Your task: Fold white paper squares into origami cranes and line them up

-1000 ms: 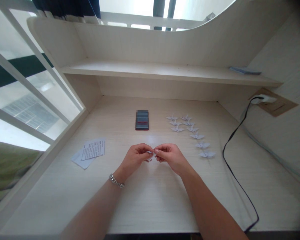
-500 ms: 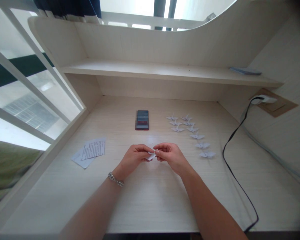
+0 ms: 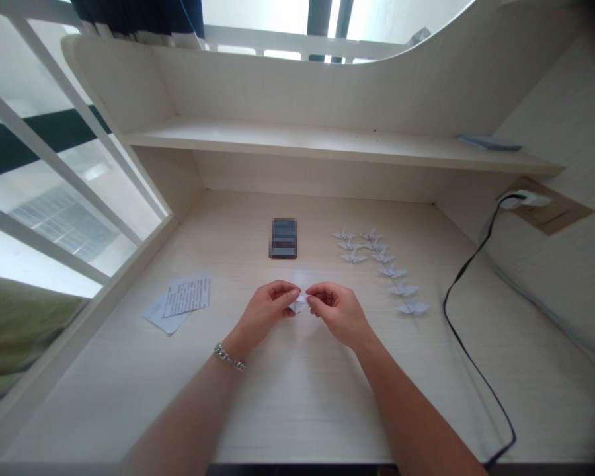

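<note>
A small piece of folded white paper (image 3: 298, 305) is between my hands, above the middle of the desk. My left hand (image 3: 274, 303) pinches it from the left, thumb on top. My right hand (image 3: 336, 307) has its thumb and fingertips closed at the paper's right edge; the fingers partly hide the contact. To the right lie several folded white paper cranes (image 3: 391, 272), wings spread, in rows that run down toward me.
A dark phone-like object (image 3: 283, 238), blurred out, lies behind my hands. Printed paper sheets (image 3: 187, 295) rest at the left. A black cable (image 3: 469, 354) runs from a wall socket (image 3: 545, 205) down the right side. A shelf (image 3: 327, 142) spans the back.
My left thumb has shifted up over the paper, and the paper has turned in my fingers. My right fingertips have moved slightly. The view has shifted a little.
</note>
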